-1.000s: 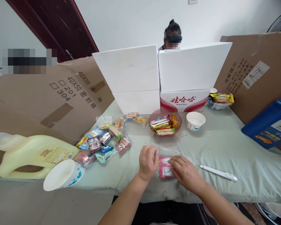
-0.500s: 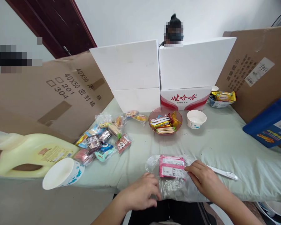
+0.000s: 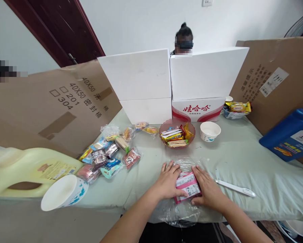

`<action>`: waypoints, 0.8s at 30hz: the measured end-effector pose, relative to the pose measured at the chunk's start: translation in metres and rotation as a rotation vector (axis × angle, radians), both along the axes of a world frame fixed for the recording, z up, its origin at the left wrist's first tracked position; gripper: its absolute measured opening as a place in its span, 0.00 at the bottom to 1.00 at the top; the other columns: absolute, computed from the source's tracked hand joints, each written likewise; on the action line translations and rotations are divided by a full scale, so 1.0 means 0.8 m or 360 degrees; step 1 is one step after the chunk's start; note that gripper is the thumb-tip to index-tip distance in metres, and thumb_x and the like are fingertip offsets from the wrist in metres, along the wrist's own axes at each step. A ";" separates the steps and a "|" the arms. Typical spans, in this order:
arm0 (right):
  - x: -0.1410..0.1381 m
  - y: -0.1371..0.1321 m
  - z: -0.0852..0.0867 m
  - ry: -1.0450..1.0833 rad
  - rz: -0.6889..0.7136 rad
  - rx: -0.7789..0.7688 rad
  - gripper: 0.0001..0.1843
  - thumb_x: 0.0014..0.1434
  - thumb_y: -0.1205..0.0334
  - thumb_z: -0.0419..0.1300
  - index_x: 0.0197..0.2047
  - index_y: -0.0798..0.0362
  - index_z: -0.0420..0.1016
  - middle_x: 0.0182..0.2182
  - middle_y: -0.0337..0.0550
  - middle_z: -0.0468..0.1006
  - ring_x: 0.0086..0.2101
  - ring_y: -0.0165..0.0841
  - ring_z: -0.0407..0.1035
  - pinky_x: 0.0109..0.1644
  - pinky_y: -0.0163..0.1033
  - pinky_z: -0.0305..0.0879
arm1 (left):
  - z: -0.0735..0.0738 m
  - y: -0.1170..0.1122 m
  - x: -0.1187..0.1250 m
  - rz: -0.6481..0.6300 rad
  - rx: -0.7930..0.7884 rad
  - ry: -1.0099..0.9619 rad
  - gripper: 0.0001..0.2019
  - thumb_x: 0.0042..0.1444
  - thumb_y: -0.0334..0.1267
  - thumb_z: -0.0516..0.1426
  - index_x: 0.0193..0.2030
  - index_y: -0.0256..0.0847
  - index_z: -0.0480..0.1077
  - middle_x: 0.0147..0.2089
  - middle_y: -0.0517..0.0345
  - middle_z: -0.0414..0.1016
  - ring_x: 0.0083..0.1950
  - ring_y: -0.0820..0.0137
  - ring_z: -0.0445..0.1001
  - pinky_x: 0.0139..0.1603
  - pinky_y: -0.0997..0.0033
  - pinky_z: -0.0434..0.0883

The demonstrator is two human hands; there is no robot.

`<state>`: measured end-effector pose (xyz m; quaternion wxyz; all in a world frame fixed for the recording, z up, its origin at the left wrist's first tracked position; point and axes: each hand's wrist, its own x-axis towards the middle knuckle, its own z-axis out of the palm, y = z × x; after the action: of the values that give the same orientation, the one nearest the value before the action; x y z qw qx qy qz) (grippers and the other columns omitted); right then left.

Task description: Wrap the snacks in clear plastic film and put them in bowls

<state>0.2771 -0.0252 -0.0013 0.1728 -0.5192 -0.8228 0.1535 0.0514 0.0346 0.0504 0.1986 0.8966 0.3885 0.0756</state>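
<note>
Change: my left hand (image 3: 168, 182) and right hand (image 3: 209, 189) now lie over opposite sides of the pink pack (image 3: 188, 186), fingers spread, closed around nothing; I judge it steadied. Pack slightly turned, clear film (image 3: 178, 216) about it, near the front of the table (image 3: 151, 152). Brown carton (image 3: 22, 111): "40X50", "201", "304". Red-and-white box (image 3: 197, 111): "娃哈哈". Pack print: illegible.
</note>
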 end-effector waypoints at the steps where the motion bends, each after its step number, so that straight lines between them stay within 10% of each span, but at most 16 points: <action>1: 0.001 -0.003 -0.006 -0.0016 -0.0010 -0.0003 0.69 0.41 0.39 0.69 0.72 0.59 0.33 0.66 0.63 0.54 0.66 0.51 0.44 0.66 0.58 0.50 | 0.002 -0.002 -0.001 0.0012 -0.0005 0.0009 0.44 0.34 0.61 0.68 0.57 0.40 0.66 0.63 0.40 0.64 0.68 0.38 0.52 0.64 0.30 0.46; 10: -0.002 -0.006 -0.011 -0.0071 -0.0013 -0.0082 0.59 0.41 0.41 0.69 0.70 0.54 0.50 0.68 0.54 0.51 0.67 0.51 0.43 0.69 0.56 0.41 | 0.024 -0.030 -0.020 -0.0042 -0.0117 -0.0133 0.33 0.39 0.45 0.71 0.53 0.41 0.68 0.47 0.52 0.76 0.48 0.58 0.74 0.54 0.57 0.69; 13: -0.002 -0.004 -0.004 -0.0083 0.0003 -0.0170 0.51 0.46 0.37 0.64 0.68 0.50 0.56 0.69 0.49 0.49 0.67 0.52 0.41 0.68 0.59 0.41 | 0.053 0.024 -0.034 0.0075 -0.0082 -0.0382 0.28 0.45 0.45 0.69 0.52 0.43 0.69 0.46 0.57 0.76 0.45 0.64 0.75 0.46 0.68 0.71; 18: -0.001 -0.004 0.000 -0.0051 -0.0006 -0.0236 0.50 0.49 0.34 0.61 0.69 0.50 0.54 0.69 0.49 0.48 0.67 0.51 0.40 0.69 0.59 0.41 | 0.112 0.170 -0.020 0.0521 0.0720 -0.0279 0.21 0.53 0.41 0.64 0.53 0.41 0.68 0.48 0.53 0.74 0.49 0.62 0.72 0.52 0.65 0.68; 24: 0.001 -0.005 0.000 -0.0023 -0.0004 -0.0177 0.47 0.50 0.38 0.63 0.68 0.48 0.55 0.69 0.48 0.48 0.67 0.51 0.43 0.68 0.59 0.43 | 0.104 0.255 0.026 0.0489 0.0707 0.0066 0.23 0.49 0.40 0.66 0.52 0.43 0.69 0.49 0.50 0.74 0.50 0.57 0.72 0.52 0.61 0.67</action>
<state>0.2779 -0.0292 -0.0012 0.1381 -0.5301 -0.8135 0.1950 0.0723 0.2386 0.1338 -0.0247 0.8502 0.4978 0.1697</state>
